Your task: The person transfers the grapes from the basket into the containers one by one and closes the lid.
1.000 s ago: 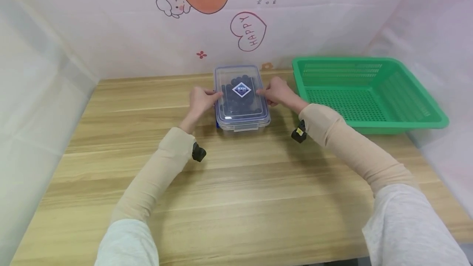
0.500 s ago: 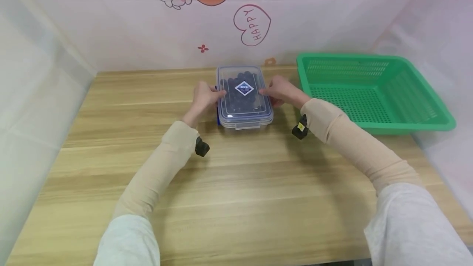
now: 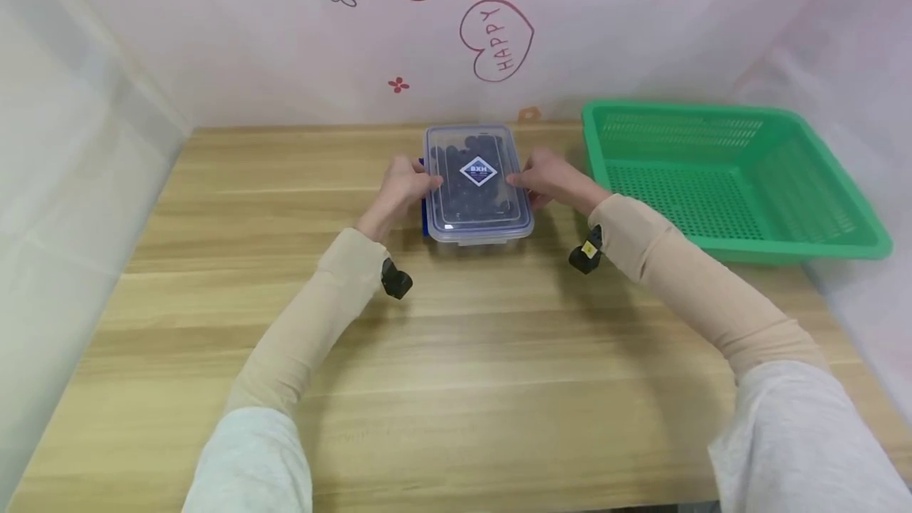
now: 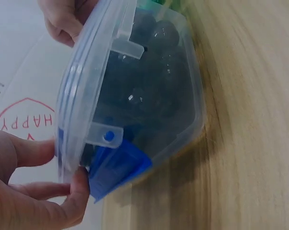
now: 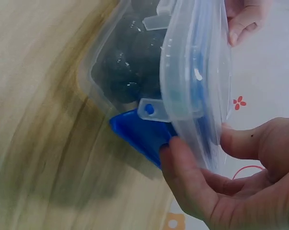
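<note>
A clear plastic food container with dark round fruit inside stands at the back of the table. Its clear lid carries a blue diamond label and lies over the box. My left hand pinches the lid's left edge, thumb on top and fingers beneath by a blue latch. On the opposite edge my right hand holds the rim the same way, its fingertips against another blue latch. Both side latches hang down, off the rim.
A green plastic basket stands to the right, close beside my right hand. White printed cloth hangs behind the table and along both sides. Pale wood tabletop stretches in front of the container.
The head view has shifted a little, so the container and basket appear slightly farther right. Both hands keep their hold on the lid's edges, and the container's front rim now looks thinner.
</note>
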Action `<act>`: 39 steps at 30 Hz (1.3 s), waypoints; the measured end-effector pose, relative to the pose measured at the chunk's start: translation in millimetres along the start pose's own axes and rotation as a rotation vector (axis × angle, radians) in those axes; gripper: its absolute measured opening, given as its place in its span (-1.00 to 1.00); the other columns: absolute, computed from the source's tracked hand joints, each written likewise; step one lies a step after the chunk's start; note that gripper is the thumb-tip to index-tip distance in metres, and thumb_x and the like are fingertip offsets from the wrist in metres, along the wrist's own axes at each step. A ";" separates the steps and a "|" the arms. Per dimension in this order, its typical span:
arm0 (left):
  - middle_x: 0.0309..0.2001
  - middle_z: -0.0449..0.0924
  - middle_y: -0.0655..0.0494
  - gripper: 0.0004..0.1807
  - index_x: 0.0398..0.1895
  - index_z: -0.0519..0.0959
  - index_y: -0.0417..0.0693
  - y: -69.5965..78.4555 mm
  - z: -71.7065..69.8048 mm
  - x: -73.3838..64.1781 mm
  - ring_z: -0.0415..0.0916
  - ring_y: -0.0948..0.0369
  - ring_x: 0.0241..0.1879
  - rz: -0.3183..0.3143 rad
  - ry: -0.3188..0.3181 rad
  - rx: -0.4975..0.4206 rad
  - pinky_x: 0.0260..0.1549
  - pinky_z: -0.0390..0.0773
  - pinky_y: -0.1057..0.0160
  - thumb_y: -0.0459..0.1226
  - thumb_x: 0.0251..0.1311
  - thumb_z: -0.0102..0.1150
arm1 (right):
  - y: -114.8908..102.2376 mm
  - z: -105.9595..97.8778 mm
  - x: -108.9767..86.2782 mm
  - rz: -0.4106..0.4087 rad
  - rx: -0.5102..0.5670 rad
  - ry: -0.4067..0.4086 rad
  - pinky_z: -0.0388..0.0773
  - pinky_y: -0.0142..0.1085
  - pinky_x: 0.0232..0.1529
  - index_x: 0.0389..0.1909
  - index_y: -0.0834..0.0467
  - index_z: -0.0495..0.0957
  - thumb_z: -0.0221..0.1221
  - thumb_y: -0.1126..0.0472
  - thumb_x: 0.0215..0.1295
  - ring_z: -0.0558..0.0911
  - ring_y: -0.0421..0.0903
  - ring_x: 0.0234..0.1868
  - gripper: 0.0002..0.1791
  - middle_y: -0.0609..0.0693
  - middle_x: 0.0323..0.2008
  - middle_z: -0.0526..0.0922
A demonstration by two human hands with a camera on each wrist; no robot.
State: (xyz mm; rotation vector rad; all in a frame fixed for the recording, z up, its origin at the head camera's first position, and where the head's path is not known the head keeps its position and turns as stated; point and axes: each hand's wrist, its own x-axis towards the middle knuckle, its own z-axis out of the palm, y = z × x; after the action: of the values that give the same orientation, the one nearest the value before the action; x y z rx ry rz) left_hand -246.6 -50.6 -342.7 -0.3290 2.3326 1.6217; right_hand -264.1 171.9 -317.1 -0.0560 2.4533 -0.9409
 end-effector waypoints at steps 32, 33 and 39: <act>-0.01 0.61 -0.15 -0.70 -0.02 0.56 -0.32 -5.5 -0.9 4.2 0.52 0.19 -0.27 -0.017 -0.014 -0.091 -0.16 0.55 0.29 -0.34 0.21 0.17 | -6.9 -7.6 5.2 0.152 -0.055 -0.048 0.62 0.00 0.05 0.21 0.35 0.25 0.03 0.07 0.40 0.60 0.16 -0.02 -0.48 0.35 0.08 0.52; -0.01 0.61 -0.13 -0.69 -0.02 0.56 -0.31 -5.3 -1.2 4.3 0.48 0.22 -0.30 -0.021 -0.013 -0.083 -0.20 0.52 0.28 -0.32 0.21 0.17 | -8.4 -6.5 4.1 0.125 -0.068 -0.036 0.63 0.00 0.03 0.17 0.35 0.29 0.04 0.10 0.40 0.62 0.13 -0.09 -0.52 0.35 0.06 0.54; 0.01 0.59 -0.10 -0.65 0.05 0.50 -0.28 -3.1 -2.4 5.1 0.48 0.23 -0.31 -0.075 -0.030 -0.111 -0.20 0.54 0.24 -0.32 0.22 0.18 | -14.0 -2.0 0.0 0.066 -0.146 0.029 0.70 -0.04 -0.10 0.03 0.41 0.37 0.06 0.17 0.37 0.59 -0.07 -0.42 -0.61 0.31 -0.09 0.58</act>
State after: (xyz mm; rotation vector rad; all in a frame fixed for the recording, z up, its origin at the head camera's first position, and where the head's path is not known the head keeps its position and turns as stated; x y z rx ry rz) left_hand -250.5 -54.1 -346.4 -0.4075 2.1867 1.7112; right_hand -267.0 162.5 -306.9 -0.0113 2.5308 -0.7378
